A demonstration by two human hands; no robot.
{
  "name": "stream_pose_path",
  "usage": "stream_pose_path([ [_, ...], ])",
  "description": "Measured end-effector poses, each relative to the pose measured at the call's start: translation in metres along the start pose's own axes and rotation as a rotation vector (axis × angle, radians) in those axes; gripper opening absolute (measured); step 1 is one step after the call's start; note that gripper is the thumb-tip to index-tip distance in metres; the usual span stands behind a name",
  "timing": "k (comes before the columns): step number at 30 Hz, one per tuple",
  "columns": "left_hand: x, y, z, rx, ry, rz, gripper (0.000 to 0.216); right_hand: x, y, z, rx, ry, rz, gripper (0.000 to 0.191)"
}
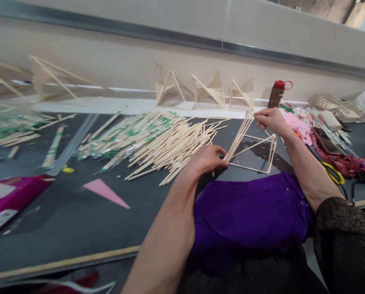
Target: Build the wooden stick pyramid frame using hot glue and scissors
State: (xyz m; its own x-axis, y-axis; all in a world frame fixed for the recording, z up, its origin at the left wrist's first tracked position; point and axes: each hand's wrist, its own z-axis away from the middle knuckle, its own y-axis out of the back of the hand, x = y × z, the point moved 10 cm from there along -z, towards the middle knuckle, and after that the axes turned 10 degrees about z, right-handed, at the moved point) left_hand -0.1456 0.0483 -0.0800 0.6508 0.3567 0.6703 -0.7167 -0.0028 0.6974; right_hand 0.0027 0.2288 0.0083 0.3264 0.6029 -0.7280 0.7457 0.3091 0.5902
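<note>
A small frame of thin wooden sticks [252, 168] stands on the dark table in front of me, with several slanted sticks fanned along its left side. The fingers of my left hand [211, 158] are closed at its lower left corner, where the stick ends meet. At the upper end of the slanted sticks, my right hand [272, 120] pinches the frame between thumb and finger. Just left of the frame lies a big loose pile of wooden sticks [176, 149], partly hidden behind my left hand. A purple cloth [250, 208] lies in front of the frame.
Finished-looking stick models [208, 92] line the wall. Plastic-wrapped sticks [133, 130] with green print lie left of the pile. Also here are a pink paper triangle [106, 192], a magenta glue gun [17, 200], a red-capped bottle [276, 94], yellow-handled scissors [334, 173] and a phone [321, 139].
</note>
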Motion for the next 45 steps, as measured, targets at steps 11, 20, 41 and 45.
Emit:
stream_pose_path([
  [11, 0.0033, 0.0016, 0.0037, 0.048, 0.0, 0.032, 0.048, -0.0025, 0.0051, 0.0025, 0.037, -0.013, -0.017, 0.016],
  [20, 0.0043, 0.0017, 0.0028, 0.052, -0.018, 0.018, 0.051, -0.0016, 0.005, 0.0019, 0.035, -0.036, -0.032, 0.012],
  [41, 0.0056, 0.0031, 0.0032, 0.036, -0.016, -0.017, 0.045, 0.0026, -0.0006, -0.0005, 0.008, -0.029, -0.016, 0.019],
  [45, 0.0058, 0.0018, 0.0036, 0.02, -0.019, -0.014, 0.044, 0.0016, -0.0017, 0.0003, -0.001, -0.022, -0.016, 0.02],
])
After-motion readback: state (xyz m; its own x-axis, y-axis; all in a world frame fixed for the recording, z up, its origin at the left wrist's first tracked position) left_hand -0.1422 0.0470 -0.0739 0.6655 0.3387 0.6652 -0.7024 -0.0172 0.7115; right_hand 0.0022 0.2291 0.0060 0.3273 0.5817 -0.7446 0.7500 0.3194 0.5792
